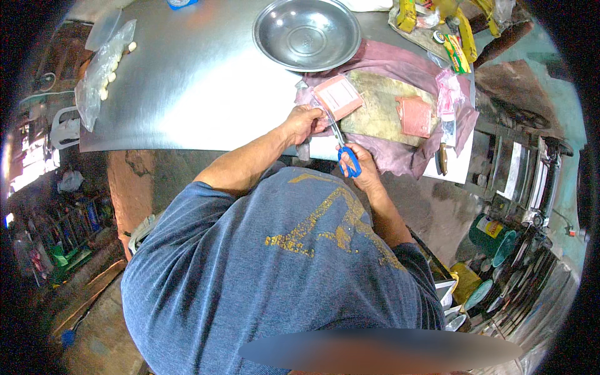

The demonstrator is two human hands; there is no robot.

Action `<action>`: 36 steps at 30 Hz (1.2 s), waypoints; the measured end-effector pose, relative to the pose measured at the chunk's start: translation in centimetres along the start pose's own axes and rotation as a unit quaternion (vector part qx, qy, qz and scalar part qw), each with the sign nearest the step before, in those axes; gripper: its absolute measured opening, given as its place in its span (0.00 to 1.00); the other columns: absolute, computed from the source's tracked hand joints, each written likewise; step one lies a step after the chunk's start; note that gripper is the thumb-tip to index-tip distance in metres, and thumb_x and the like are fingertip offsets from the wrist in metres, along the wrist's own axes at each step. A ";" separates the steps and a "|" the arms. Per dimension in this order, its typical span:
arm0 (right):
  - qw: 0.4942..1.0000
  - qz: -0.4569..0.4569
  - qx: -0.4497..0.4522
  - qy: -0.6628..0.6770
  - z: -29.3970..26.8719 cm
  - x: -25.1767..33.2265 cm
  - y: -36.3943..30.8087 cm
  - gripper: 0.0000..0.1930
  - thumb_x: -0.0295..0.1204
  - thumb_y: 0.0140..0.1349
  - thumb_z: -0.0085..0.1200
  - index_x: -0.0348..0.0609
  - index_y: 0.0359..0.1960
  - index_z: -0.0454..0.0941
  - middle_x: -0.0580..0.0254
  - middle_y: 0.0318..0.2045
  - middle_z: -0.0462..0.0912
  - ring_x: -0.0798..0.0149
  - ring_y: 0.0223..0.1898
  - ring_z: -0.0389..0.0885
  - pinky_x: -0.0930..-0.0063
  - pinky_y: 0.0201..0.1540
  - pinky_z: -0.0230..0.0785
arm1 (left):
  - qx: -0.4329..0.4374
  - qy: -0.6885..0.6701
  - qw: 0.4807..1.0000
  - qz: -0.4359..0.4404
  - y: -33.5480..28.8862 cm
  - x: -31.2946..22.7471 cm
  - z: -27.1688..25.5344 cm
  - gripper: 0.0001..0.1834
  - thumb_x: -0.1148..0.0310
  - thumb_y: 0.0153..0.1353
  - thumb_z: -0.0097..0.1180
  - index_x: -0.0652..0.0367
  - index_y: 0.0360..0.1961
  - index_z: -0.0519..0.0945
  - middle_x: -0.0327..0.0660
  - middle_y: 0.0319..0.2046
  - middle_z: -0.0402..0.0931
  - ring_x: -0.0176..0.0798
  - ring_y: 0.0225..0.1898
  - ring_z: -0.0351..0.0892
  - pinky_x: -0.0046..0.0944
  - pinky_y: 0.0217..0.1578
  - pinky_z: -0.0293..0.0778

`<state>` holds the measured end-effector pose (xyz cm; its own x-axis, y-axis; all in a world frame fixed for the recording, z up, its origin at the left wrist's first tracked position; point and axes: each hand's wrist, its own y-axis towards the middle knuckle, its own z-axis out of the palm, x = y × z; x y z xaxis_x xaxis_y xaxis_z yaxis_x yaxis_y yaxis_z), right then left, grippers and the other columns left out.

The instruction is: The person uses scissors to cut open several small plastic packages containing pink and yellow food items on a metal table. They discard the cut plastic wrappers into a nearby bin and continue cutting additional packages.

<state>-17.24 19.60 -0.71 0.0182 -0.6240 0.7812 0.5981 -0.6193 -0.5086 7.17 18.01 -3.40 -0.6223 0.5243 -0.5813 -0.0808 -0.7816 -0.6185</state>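
Note:
My left hand pinches the near edge of a flat pink packet with a pale label, over the metal table. In my right hand are scissors with blue handles. Their blades point up along the packet's near left edge, close to my left fingers; whether they are cutting into it I cannot tell. A worn cutting board lies to the right on a mauve cloth. On the board rests a flat pink slab, torn at one edge.
A wide metal bowl stands behind the packet. A knife lies on the cloth's right side, beside crumpled pink plastic. Yellow packages crowd the far right corner. At far left is a clear plastic bag with small whitish round pieces.

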 end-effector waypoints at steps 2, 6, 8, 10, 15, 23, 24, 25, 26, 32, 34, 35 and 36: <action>1.000 0.021 -0.012 -0.013 -0.1 0.1 0.2 0.18 0.34 0.64 0.64 0.38 0.52 0.77 0.71 0.27 0.76 0.77 0.23 0.73 0.83 0.21 0.66 | -0.017 0.007 1.000 -0.004 -0.1 -0.1 0.0 0.06 0.70 0.62 0.58 0.63 0.32 0.81 0.40 0.27 0.80 0.35 0.27 0.78 0.32 0.29 0.76; 0.997 0.042 0.010 -0.066 -0.9 1.5 1.1 0.20 0.36 0.63 0.64 0.39 0.52 0.77 0.71 0.28 0.77 0.78 0.23 0.73 0.83 0.22 0.67 | -0.040 0.026 0.998 -0.037 -0.5 -0.3 0.2 0.06 0.70 0.62 0.58 0.62 0.31 0.81 0.40 0.26 0.79 0.35 0.25 0.77 0.31 0.26 0.75; 0.995 0.065 0.033 -0.074 -1.5 2.5 1.8 0.21 0.37 0.62 0.65 0.39 0.53 0.77 0.72 0.28 0.77 0.78 0.24 0.73 0.83 0.22 0.68 | -0.039 0.040 0.997 -0.050 -0.6 -0.5 0.3 0.06 0.71 0.63 0.57 0.62 0.30 0.81 0.40 0.25 0.79 0.34 0.25 0.77 0.31 0.25 0.74; 0.993 0.080 0.043 -0.081 -2.0 3.3 2.1 0.23 0.39 0.62 0.65 0.39 0.53 0.77 0.72 0.29 0.77 0.78 0.25 0.74 0.83 0.22 0.69 | -0.031 0.062 0.996 -0.052 -0.6 -0.9 0.4 0.06 0.72 0.62 0.57 0.62 0.29 0.80 0.40 0.25 0.78 0.34 0.24 0.76 0.32 0.25 0.73; 0.997 0.044 0.046 -0.049 -2.9 4.3 0.7 0.22 0.38 0.65 0.61 0.39 0.55 0.76 0.69 0.28 0.76 0.78 0.25 0.73 0.86 0.23 0.66 | 0.049 0.180 0.982 -0.008 -0.1 -2.8 2.2 0.07 0.74 0.61 0.55 0.62 0.25 0.80 0.41 0.21 0.77 0.34 0.22 0.73 0.34 0.22 0.67; 0.999 -0.028 -0.029 0.007 -3.3 4.4 -3.7 0.21 0.33 0.63 0.63 0.39 0.55 0.76 0.69 0.30 0.78 0.76 0.26 0.75 0.82 0.24 0.68 | 0.199 0.222 0.954 -0.039 2.3 -4.1 5.9 0.07 0.71 0.62 0.57 0.61 0.28 0.81 0.40 0.23 0.79 0.33 0.24 0.77 0.32 0.25 0.71; 0.999 -0.025 -0.040 0.014 -3.0 3.9 -3.7 0.21 0.33 0.62 0.63 0.40 0.55 0.76 0.68 0.29 0.78 0.76 0.26 0.75 0.82 0.24 0.68 | 0.203 0.230 0.950 -0.055 2.6 -4.2 5.4 0.07 0.69 0.62 0.59 0.61 0.31 0.82 0.40 0.25 0.80 0.33 0.26 0.80 0.31 0.27 0.75; 0.999 -0.011 -0.053 0.004 -2.7 3.4 -3.4 0.21 0.34 0.62 0.64 0.40 0.55 0.76 0.68 0.29 0.78 0.76 0.26 0.75 0.82 0.23 0.67 | 0.206 0.238 0.947 -0.071 2.9 -4.1 4.8 0.07 0.67 0.63 0.61 0.61 0.35 0.83 0.39 0.27 0.82 0.33 0.28 0.82 0.31 0.29 0.79; 0.998 0.012 -0.065 -0.008 -2.4 2.8 -2.9 0.21 0.34 0.61 0.64 0.41 0.54 0.76 0.68 0.29 0.79 0.76 0.25 0.75 0.82 0.23 0.67 | 0.175 0.243 0.951 -0.074 2.9 -3.7 4.3 0.07 0.69 0.63 0.60 0.61 0.33 0.83 0.39 0.25 0.81 0.33 0.27 0.81 0.31 0.28 0.77; 0.993 0.049 -0.067 -0.080 -0.9 0.6 0.4 0.27 0.37 0.58 0.68 0.41 0.54 0.70 0.63 0.31 0.80 0.75 0.24 0.75 0.82 0.22 0.67 | 0.056 0.207 0.973 -0.089 1.6 -2.1 0.4 0.08 0.69 0.66 0.57 0.62 0.32 0.80 0.39 0.25 0.78 0.34 0.26 0.79 0.34 0.27 0.76; 0.992 0.052 -0.067 -0.097 -0.5 0.4 1.1 0.27 0.36 0.58 0.68 0.40 0.54 0.69 0.63 0.31 0.80 0.74 0.24 0.75 0.81 0.22 0.67 | 0.006 0.183 0.980 -0.080 1.3 -1.4 0.0 0.08 0.69 0.67 0.57 0.62 0.33 0.80 0.38 0.25 0.78 0.34 0.27 0.78 0.33 0.27 0.75; 0.991 0.063 -0.069 -0.101 -0.4 0.3 1.4 0.27 0.36 0.58 0.68 0.40 0.54 0.69 0.63 0.32 0.80 0.74 0.24 0.75 0.81 0.22 0.67 | 0.010 0.181 0.981 -0.074 1.3 -1.2 0.0 0.09 0.68 0.67 0.57 0.62 0.32 0.80 0.38 0.25 0.78 0.34 0.26 0.78 0.33 0.27 0.75; 0.991 0.050 -0.071 -0.102 -0.2 0.2 1.5 0.26 0.36 0.59 0.68 0.40 0.54 0.69 0.64 0.31 0.79 0.74 0.24 0.75 0.81 0.23 0.68 | 0.017 0.179 0.981 -0.070 1.3 -1.1 -0.1 0.09 0.68 0.68 0.56 0.62 0.32 0.80 0.38 0.25 0.78 0.33 0.26 0.78 0.33 0.26 0.74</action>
<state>-16.56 18.49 -1.42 0.2424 -0.5848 0.7741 0.4673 -0.6289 -0.6214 7.79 16.46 -3.63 -0.2908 0.7081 -0.6434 -0.1757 -0.7006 -0.6916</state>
